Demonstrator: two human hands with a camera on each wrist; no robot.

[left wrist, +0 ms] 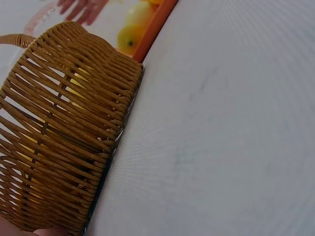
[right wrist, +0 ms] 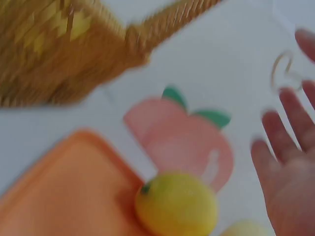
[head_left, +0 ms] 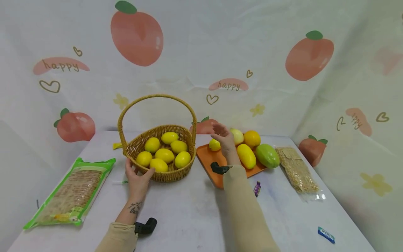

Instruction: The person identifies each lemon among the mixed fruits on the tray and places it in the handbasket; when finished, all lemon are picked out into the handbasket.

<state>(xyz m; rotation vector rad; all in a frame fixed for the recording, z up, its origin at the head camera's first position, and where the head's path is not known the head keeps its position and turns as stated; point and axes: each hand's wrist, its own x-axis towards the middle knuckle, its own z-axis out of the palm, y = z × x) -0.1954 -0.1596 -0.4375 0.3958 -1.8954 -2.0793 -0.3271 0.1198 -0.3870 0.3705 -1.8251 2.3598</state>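
A woven wicker basket point(head_left: 171, 176) with a tall arched handle stands at centre left, holding several yellow lemons point(head_left: 164, 155). My left hand point(head_left: 138, 180) holds the basket's near left side, thumb and fingers spread around it. In the left wrist view the basket's woven wall point(left wrist: 69, 123) fills the left, with a bit of the hand at the bottom corner. Over the orange tray point(head_left: 209, 161), my right hand point(head_left: 226, 141) is raised, fingers extended and apart, holding nothing. Beneath it on the tray lies a lemon point(right wrist: 177, 204). Part of the tray is hidden by the right arm.
The tray also bears a long yellow fruit point(head_left: 246, 156), a green papaya-like fruit point(head_left: 267, 155), an orange point(head_left: 252, 139) and a pale round fruit point(head_left: 237, 136). Bagged grains flank both sides: a green-edged bag point(head_left: 70, 192) and a clear bag point(head_left: 297, 169). Small wrappers point(head_left: 326, 235) lie about.
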